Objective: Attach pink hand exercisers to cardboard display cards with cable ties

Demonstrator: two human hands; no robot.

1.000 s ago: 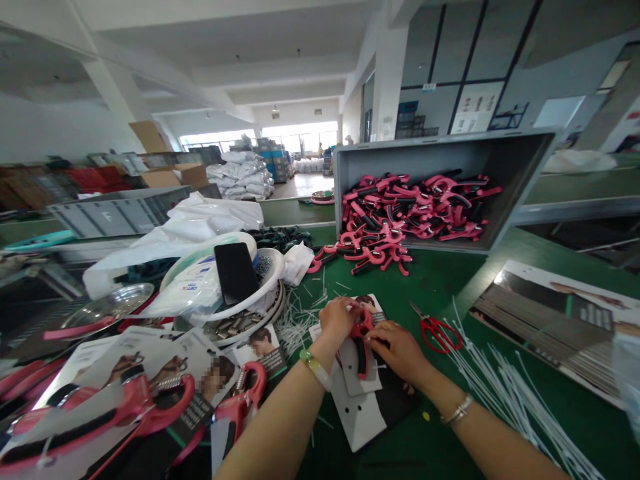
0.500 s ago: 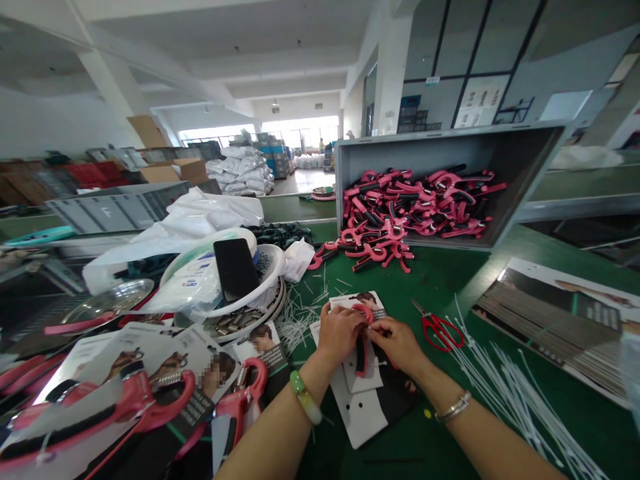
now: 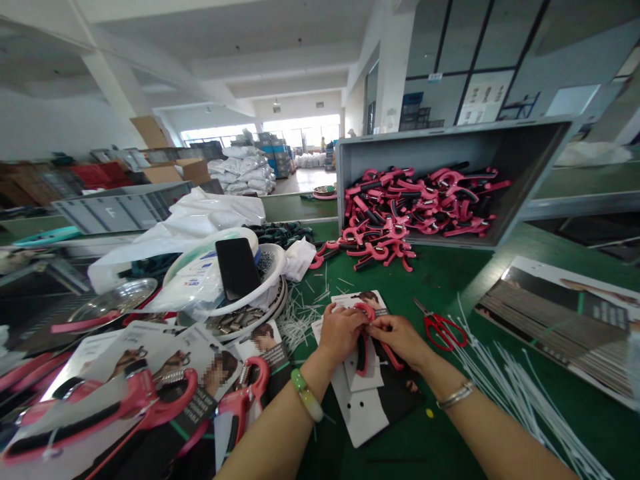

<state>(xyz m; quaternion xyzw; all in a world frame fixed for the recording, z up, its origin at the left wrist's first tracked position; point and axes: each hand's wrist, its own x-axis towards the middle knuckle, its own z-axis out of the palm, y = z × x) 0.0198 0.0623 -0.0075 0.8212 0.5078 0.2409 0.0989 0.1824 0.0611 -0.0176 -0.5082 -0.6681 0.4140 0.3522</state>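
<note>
My left hand and my right hand meet over a pink-and-black hand tool, both pinching its upper pink part. It lies against a white printed backing card, and my fingers hide part of it. One pink arm of the tool reaches out below my right hand. Red-handled scissors lie to the right of my right hand. Loose white plastic ties spread across the lower right.
A tilted grey bin of pink-and-black tools stands beyond my hands on the green workbench. Carded tools pile up at left, near a white basin holding a phone, and a metal tray. Printed sheets lie at right.
A pink arm of the tool now shows below my right hand. My hands have shifted slightly closer together, and the view has tilted a little.
</note>
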